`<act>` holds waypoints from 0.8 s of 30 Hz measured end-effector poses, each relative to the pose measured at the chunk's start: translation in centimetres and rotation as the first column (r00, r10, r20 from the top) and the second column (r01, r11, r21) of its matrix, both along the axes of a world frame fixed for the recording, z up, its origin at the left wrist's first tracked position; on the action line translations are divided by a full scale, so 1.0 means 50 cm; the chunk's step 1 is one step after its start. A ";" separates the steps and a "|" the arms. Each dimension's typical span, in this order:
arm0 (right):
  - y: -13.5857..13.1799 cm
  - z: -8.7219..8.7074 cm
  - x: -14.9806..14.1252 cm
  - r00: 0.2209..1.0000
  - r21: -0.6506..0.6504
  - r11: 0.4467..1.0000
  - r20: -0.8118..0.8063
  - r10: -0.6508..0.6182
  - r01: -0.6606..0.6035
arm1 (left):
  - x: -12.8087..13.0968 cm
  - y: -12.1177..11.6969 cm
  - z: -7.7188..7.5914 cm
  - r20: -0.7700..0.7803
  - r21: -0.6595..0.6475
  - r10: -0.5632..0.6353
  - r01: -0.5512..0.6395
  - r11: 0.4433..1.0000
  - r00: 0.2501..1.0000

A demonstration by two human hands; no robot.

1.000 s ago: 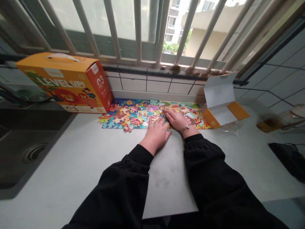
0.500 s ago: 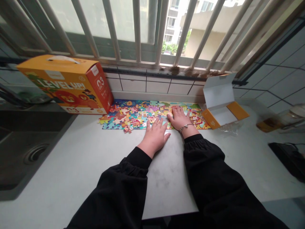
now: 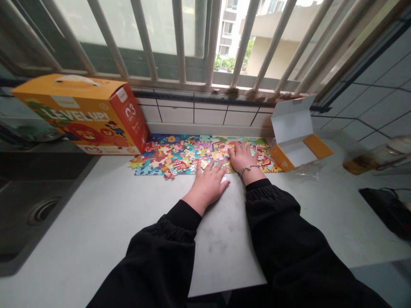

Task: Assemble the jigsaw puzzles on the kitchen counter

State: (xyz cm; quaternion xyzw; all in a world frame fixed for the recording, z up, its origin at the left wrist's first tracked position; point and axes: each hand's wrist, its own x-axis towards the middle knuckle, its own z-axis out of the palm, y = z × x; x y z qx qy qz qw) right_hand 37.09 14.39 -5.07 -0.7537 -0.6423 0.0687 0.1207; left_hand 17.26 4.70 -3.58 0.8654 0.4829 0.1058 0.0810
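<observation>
Several loose jigsaw pieces (image 3: 163,155) lie heaped over a long, colourful printed sheet (image 3: 146,170) by the wall. My left hand (image 3: 208,183) rests palm down at the sheet's front edge, fingers spread, its tips touching the pieces near the middle. Farther right, my right hand (image 3: 243,159), with a bracelet on the wrist, lies flat over pieces on the sheet. Its fingers are stretched and slightly apart; what is under the palm is hidden. One piece (image 3: 168,174) sticks out past the front edge at the left.
A large orange box (image 3: 86,117) stands at the left beside a dark sink (image 3: 28,205). At the right sits a small open orange box (image 3: 298,149) with clear plastic wrap (image 3: 306,171) by it. A bottle (image 3: 362,162) and a black device (image 3: 385,209) are farther right. Window bars rise behind.
The view has shifted slightly, so the boxes and sheet appear a little farther left. My right fingers have drawn slightly closer together; my left hand has hardly moved.
</observation>
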 end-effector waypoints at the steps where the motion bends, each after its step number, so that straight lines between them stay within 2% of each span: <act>1: 0.001 -0.004 0.005 0.996 -0.004 0.996 -0.008 -0.091 0.091 | 0.000 0.000 -0.001 0.000 -0.002 0.003 -0.003 1.000 1.000; 4: 0.002 -0.009 0.015 0.975 -0.007 0.975 -0.025 -0.222 0.222 | 0.003 0.001 -0.003 0.004 0.004 0.017 -0.017 1.000 1.000; 6: 0.002 -0.006 0.013 0.982 -0.019 0.982 -0.006 -0.187 0.187 | 0.004 0.003 -0.005 0.008 0.014 0.046 -0.046 0.999 0.999; 9: 0.001 0.004 0.002 0.999 -0.045 0.998 0.027 0.044 -0.043 | 0.005 0.007 -0.006 0.007 0.024 0.115 -0.115 0.993 0.993; 13: -0.003 0.017 -0.013 0.927 -0.028 0.927 -0.047 0.373 -0.375 | 0.004 0.009 -0.007 0.004 0.039 0.178 -0.178 0.983 0.984; 17: -0.007 0.022 -0.017 0.863 0.011 0.868 -0.110 0.494 -0.496 | 0.007 0.009 -0.009 0.012 0.045 0.120 -0.120 0.992 0.993; 20: -0.006 0.022 -0.018 0.889 -0.005 0.893 -0.101 0.447 -0.450 | 0.010 0.009 -0.011 0.007 0.030 0.037 -0.037 0.999 0.999; 24: 0.000 0.018 -0.015 0.975 -0.062 0.973 -0.026 0.222 -0.224 | 0.011 0.008 -0.010 0.015 0.014 0.036 -0.036 0.999 0.999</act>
